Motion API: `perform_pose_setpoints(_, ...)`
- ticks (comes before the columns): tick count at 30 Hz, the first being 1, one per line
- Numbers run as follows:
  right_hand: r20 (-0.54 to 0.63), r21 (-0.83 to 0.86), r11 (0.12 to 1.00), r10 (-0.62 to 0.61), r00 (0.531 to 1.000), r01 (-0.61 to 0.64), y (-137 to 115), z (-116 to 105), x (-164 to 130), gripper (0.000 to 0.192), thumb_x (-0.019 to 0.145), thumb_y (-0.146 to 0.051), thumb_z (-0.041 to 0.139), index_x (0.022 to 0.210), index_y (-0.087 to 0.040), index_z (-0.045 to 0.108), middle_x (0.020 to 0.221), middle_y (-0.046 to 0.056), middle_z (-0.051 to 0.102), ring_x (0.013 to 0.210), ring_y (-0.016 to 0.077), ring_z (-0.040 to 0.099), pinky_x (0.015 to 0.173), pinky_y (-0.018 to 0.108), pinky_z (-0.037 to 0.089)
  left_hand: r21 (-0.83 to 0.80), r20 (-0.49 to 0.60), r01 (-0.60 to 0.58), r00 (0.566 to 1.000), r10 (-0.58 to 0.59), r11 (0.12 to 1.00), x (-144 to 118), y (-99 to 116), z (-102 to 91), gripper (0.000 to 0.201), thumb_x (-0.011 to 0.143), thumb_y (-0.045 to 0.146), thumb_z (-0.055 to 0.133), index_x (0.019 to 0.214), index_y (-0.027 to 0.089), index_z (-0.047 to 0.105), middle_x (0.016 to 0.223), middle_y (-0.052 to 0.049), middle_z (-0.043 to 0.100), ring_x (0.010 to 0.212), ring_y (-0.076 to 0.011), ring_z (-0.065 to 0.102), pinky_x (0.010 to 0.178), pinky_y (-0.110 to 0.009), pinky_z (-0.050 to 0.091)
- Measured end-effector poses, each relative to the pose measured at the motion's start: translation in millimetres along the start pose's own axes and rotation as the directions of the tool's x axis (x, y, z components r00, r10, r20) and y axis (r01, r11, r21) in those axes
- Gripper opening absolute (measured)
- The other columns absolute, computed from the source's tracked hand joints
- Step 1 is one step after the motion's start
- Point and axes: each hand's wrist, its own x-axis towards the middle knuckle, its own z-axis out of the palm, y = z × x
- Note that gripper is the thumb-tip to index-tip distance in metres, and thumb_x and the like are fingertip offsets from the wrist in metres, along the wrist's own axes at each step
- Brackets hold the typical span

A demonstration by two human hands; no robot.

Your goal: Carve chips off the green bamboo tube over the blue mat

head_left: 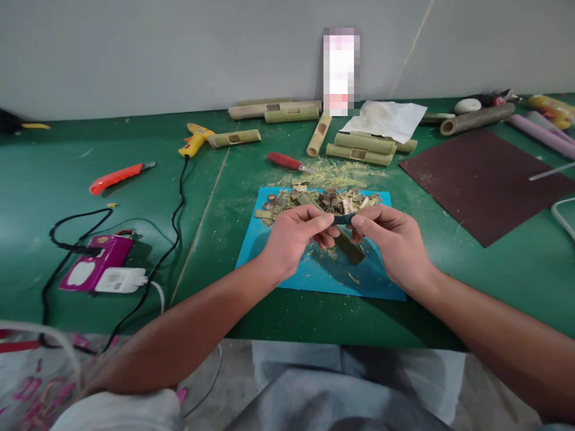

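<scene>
Between my fingertips I hold a small dark strip (344, 219), too small to name more exactly. My left hand (300, 234) pinches its left end and my right hand (390, 238) pinches its right end. Below and behind the hands, a green bamboo piece (350, 248) lies slanted across a blue sheet (291, 278), partly hidden by my left hand. Bamboo chips (330, 197) and shavings are heaped along the sheet's far edge. Past them lies a red-handled tool (285, 161) with a metal tip, among pale dust.
Notched bamboo tubes (359, 154) lie at the back beside white paper (386, 120). A dark brown sheet (483, 179) is on the right. To the left are an orange utility knife (119, 178), a yellow glue gun (195, 140) with a black cord, and a purple power strip (99, 260).
</scene>
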Motion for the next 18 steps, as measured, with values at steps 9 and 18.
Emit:
perform_pose_setpoints(9,-0.001,0.004,1.0,0.03,1.0,-0.03,0,1,0,0.019,0.078,-0.038,0.073,0.082,-0.022,0.065,0.067,-0.004,0.061,0.061,0.0114,0.058,0.063,0.03,0.051,0.111,-0.031,-0.096,0.994,0.1,0.989,1,-3,-3.5,0.025,0.075,0.033,0.076,0.092,0.017,0.068,0.068,0.0,0.069,0.054,-0.0105,0.063,0.052,-0.023,0.052)
perform_pose_setpoints(18,0.087,0.06,0.993,0.1,0.991,-0.105,-3,4,0,0.049,0.068,-0.042,0.082,0.108,-0.021,0.062,0.081,-0.001,0.068,0.061,0.0103,0.058,0.055,0.026,0.048,0.323,-0.033,-0.327,0.934,0.356,0.888,-11,0,0.0,0.027,0.079,0.027,0.073,0.105,0.023,0.069,0.067,0.005,0.06,0.055,-0.0092,0.063,0.052,-0.02,0.051)
